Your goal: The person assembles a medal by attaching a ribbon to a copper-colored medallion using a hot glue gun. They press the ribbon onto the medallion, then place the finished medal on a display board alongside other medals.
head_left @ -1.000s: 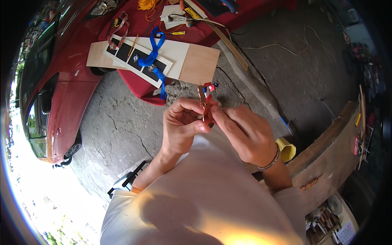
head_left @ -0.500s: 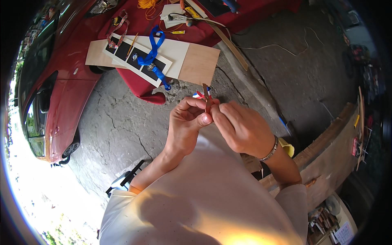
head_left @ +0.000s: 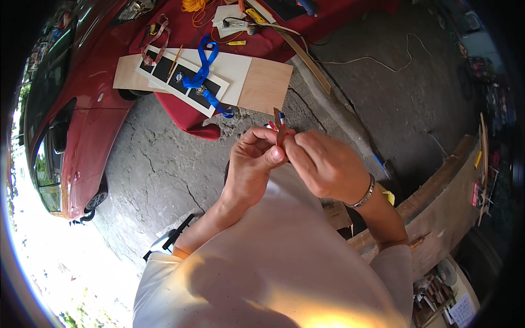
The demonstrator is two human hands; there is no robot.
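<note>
In front of my chest, my left hand (head_left: 249,164) and my right hand (head_left: 331,169) meet at the fingertips. Between them they pinch a small, narrow reddish-brown piece (head_left: 278,119) that points up and away from me. Bits of red, white and blue, perhaps ribbon, show beside it; the fingers cover the rest. Both hands have curled fingers, with the left thumb pressed against the piece. Beyond them, a blue ribbon (head_left: 203,71) with round metal medals (head_left: 200,90) lies across a white frame with black panels (head_left: 162,71).
Wooden boards (head_left: 265,85) lie on a red cloth (head_left: 188,123), with a pencil (head_left: 175,60), a patterned strap, a power strip (head_left: 234,25) and orange cord (head_left: 195,5) around. A red car (head_left: 90,131) stands at left. A wooden bench (head_left: 437,202) is at right, over a cracked concrete floor (head_left: 158,164).
The held piece has turned slightly, and less of its white and blue part shows. Both hands keep their pinch and have barely moved.
</note>
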